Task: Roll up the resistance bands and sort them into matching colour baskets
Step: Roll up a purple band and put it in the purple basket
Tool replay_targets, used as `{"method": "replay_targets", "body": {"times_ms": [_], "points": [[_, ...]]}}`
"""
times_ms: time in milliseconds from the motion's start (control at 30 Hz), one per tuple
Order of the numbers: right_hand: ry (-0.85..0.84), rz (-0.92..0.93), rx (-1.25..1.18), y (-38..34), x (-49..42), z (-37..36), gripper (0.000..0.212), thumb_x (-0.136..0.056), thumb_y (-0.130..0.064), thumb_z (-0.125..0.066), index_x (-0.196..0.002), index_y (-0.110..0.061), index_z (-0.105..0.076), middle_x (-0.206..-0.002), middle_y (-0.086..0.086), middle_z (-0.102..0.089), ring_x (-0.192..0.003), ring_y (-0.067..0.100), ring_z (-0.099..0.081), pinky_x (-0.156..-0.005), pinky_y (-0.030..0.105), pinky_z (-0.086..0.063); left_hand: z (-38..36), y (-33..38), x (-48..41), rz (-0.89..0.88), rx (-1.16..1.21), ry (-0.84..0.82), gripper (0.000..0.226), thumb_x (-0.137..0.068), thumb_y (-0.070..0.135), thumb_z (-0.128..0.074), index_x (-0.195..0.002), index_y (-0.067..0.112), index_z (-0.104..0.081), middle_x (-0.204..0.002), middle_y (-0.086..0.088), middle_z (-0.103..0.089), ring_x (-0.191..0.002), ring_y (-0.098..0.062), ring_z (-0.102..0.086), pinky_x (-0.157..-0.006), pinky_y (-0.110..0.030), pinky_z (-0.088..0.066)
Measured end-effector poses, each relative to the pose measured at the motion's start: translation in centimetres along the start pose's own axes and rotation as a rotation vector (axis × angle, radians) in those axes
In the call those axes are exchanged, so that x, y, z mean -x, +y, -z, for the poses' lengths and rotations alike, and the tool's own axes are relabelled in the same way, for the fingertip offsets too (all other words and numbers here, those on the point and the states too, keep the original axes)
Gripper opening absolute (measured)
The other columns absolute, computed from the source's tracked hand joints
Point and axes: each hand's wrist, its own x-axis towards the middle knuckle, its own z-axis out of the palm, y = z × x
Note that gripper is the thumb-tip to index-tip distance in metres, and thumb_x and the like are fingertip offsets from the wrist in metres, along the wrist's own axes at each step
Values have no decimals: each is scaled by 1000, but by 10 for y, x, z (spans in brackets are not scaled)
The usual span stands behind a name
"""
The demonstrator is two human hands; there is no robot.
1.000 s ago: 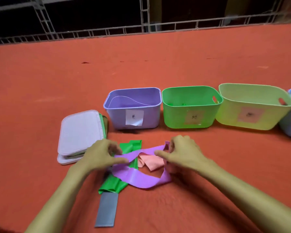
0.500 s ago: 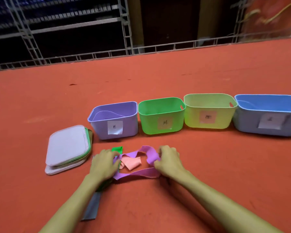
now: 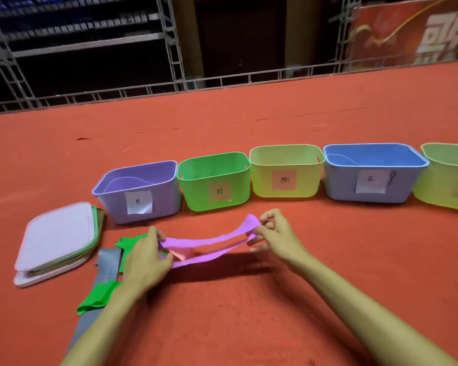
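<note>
Hands grip the purple band (image 3: 209, 241) at its 2 ends. The left hand (image 3: 146, 257) curls thumb and fingers round the near end, and the right hand (image 3: 275, 236) pinches the far end between thumb and fingertips, its other fingers loosely bent. The band hangs taut between them, lifted off the red floor (image 3: 222, 326), its loop showing as 2 strips. The pull probably serves to flatten it and free it from the pile, so that rolling can start from 1 end.

A pink band (image 3: 181, 254) shows through the loop beside the left hand. Whether it touches the purple one is unclear. A green band (image 3: 95, 297) and a grey band (image 3: 109, 268) lie crumpled under the left wrist, waiting.

Beyond stand 5 labelled baskets in a row, mouths up: the purple basket (image 3: 164, 202) closest, then the green basket (image 3: 196, 196), the yellow basket (image 3: 262, 180), the blue basket (image 3: 341, 186) and a yellow-green basket (image 3: 444, 191) cut by the edge. Stacked lids (image 3: 56, 239) lie to the left, likely set aside to keep the baskets open.
</note>
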Motion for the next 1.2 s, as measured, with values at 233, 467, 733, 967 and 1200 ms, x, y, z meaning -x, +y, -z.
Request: {"method": "replay_targets", "body": {"times_ms": [233,467,733,967,1200], "points": [[-62,164,-53,2,0,53,51,-89,19,-47,-127,-14,-56,-92,14,-62,-77,17,-66,-69,40,-63,18,61,-1,191,426,382,40,-80,23,-87,-108,19,-59,-87,2,-74,-83,-23,-69,-81,-41,-52],[-64,188,1,10,7,82,30,-97,13,-47,-98,-8,-70,-88,4,-63,-71,7,-62,-57,29,-61,5,76,-1,195,365,191,38,-68,9,-55,-97,30,-68,-78,1,-76,-63,-20,-73,-73,-45,-61],[231,444,495,22,-3,62,29,-65,-25,-83,-76,-23,-57,-78,-9,-62,-71,8,-55,-66,25,-37,-4,30,-1,93,-25,-20,45,-52,29,-58,-92,16,-72,-88,-12,-72,-88,-37,-66,-76,-44,-49],[256,549,321,-7,-10,54,30,-79,-45,-74,-77,-20,-57,-74,-6,-66,-70,14,-59,-66,30,-44,48,79,9,137,6,-760,142,-31,91,-78,-153,31,-37,-151,5,-44,-137,-13,-46,-116,-30,-34],[218,580,256,-33,-9,68,32,-87,-47,-49,-73,-18,-54,-66,-11,-50,-66,7,-43,-61,33,-37,13,208,3,-216,714,-410,49,-83,46,-73,-124,20,-69,-118,5,-75,-111,-4,-68,-98,-25,-53]]}}
